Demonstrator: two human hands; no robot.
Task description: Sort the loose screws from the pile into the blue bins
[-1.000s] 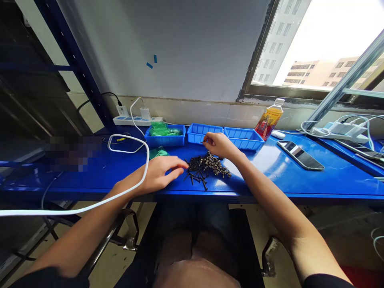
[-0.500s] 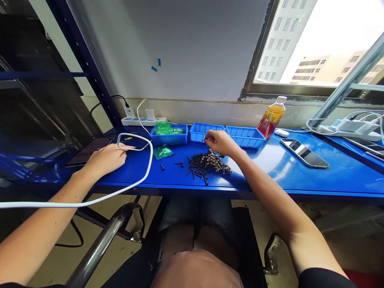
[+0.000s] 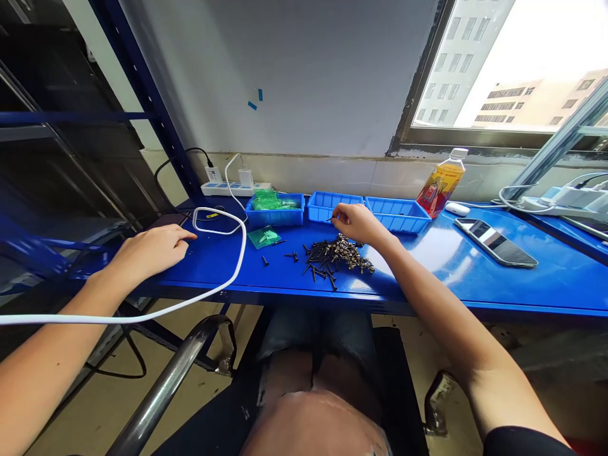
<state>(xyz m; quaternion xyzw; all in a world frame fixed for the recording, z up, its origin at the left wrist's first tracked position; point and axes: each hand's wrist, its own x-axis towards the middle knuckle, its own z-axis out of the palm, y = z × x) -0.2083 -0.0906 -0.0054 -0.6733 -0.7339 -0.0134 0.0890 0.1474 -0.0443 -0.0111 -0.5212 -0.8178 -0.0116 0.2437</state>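
My right hand (image 3: 357, 223) is closed in a pinch on a small dark screw (image 3: 330, 219), its tip showing past the fingers, in front of the middle blue bin (image 3: 327, 208). Just below lies a heap of screws (image 3: 339, 253), dark shafts mixed with shinier pieces. A few loose screws (image 3: 265, 260) are scattered to its left. My left hand (image 3: 152, 250) rests at the table's left side, index finger stretched out and the other fingers mostly hidden; I see nothing held in it. A dark flat device (image 3: 164, 219) is partly covered behind it.
Green bags fill the left blue bin (image 3: 275, 216); a green packet (image 3: 264, 237) lies before it. At right are another blue bin (image 3: 399, 215), a drink bottle (image 3: 441, 183) and a phone (image 3: 496, 242). A white cable (image 3: 240, 266) loops across the left foreground. Power strips stand behind.
My left hand has shifted left, away from the white cable loop. The right hand still pinches the screw near the middle bin. The whole view has shifted slightly.
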